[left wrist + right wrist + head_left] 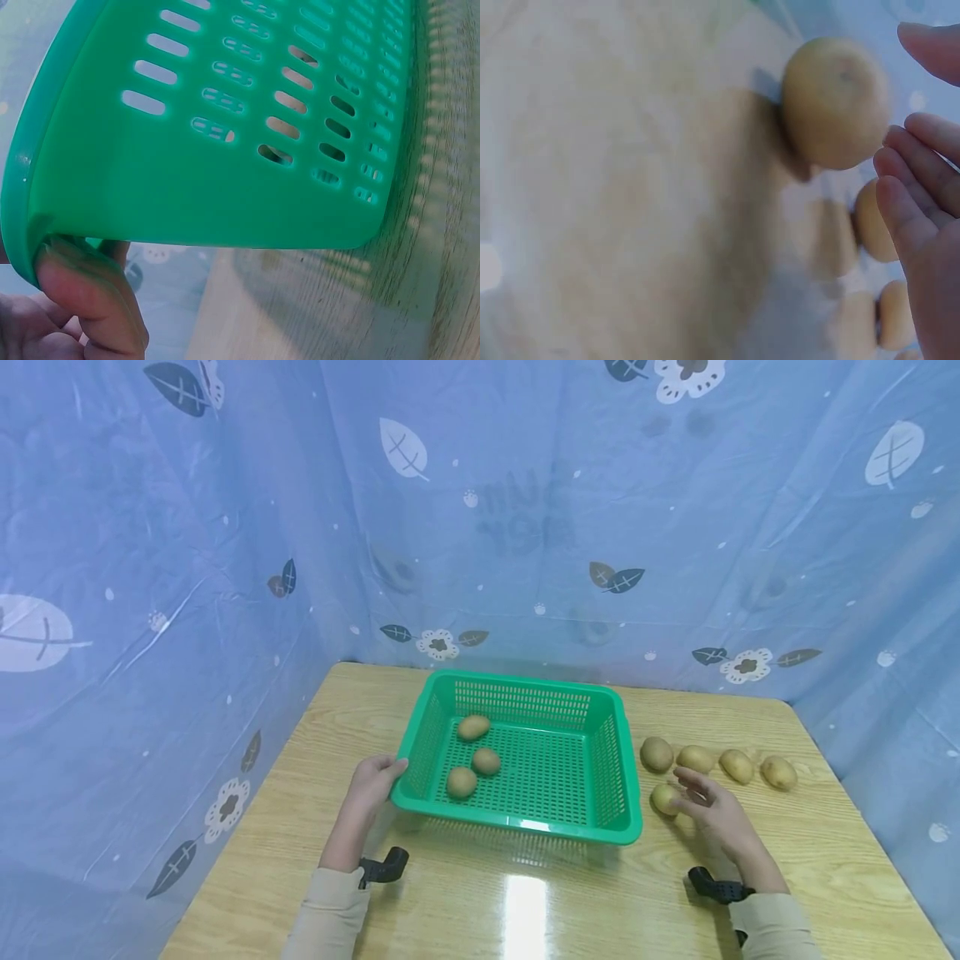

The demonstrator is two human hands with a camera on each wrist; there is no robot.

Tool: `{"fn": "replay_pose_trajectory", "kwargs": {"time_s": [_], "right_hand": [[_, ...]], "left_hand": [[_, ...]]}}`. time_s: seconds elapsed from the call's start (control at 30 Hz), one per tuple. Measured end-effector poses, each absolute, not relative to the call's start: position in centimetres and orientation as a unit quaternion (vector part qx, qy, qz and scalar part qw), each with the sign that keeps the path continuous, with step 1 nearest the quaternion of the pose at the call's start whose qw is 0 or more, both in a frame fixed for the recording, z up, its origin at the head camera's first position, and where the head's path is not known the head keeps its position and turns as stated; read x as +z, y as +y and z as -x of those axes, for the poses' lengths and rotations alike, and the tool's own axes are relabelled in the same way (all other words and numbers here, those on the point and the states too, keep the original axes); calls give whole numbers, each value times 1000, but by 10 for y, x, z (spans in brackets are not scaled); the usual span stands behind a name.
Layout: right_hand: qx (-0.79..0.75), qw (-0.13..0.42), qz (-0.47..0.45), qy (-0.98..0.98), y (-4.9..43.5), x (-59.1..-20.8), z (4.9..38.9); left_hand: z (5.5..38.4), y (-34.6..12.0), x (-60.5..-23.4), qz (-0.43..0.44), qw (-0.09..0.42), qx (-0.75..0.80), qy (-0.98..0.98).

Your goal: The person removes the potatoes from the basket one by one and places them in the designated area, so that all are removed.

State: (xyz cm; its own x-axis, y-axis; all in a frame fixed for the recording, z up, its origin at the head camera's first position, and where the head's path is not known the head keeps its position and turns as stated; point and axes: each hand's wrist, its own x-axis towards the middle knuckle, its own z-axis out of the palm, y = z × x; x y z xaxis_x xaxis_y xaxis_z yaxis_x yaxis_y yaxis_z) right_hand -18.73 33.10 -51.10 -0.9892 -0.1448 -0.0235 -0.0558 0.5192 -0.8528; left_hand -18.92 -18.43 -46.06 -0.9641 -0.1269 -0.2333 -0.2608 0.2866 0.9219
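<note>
My left hand (371, 783) grips the left rim of a green plastic basket (517, 824), thumb on the rim and fingers curled beneath it in the left wrist view. Inside the basket lie an oval yellow-brown potato (473, 727) and two rounder brown ones, a potato-like piece (487, 762) and another (461, 782). To the right of the basket my right hand (718, 817) reaches over the table with thumb and fingers apart. Between them and the basket sits a round yellowish potato-like piece (664, 799); the right wrist view shows the fingertips (891, 187) close beside it, not closed round it.
Behind the right hand a row stands on the wooden table (825, 860): a round brown piece (657, 754) and several potatoes, among them an oval one (737, 766) and the rightmost (779, 772). A blue patterned curtain (525, 527) hangs behind and at both sides.
</note>
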Motion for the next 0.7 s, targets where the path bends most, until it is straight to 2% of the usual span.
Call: {"fn": "replay_pose_trajectory", "kwargs": {"time_s": [0.33, 0.7], "right_hand": [[-475, -9, 100, 874, 328, -489, 188], [-492, -63, 143, 856, 305, -446, 191]], "left_hand": [[192, -185, -461, 113, 60, 586, 800], [190, -184, -462, 116, 49, 588, 799]]}}
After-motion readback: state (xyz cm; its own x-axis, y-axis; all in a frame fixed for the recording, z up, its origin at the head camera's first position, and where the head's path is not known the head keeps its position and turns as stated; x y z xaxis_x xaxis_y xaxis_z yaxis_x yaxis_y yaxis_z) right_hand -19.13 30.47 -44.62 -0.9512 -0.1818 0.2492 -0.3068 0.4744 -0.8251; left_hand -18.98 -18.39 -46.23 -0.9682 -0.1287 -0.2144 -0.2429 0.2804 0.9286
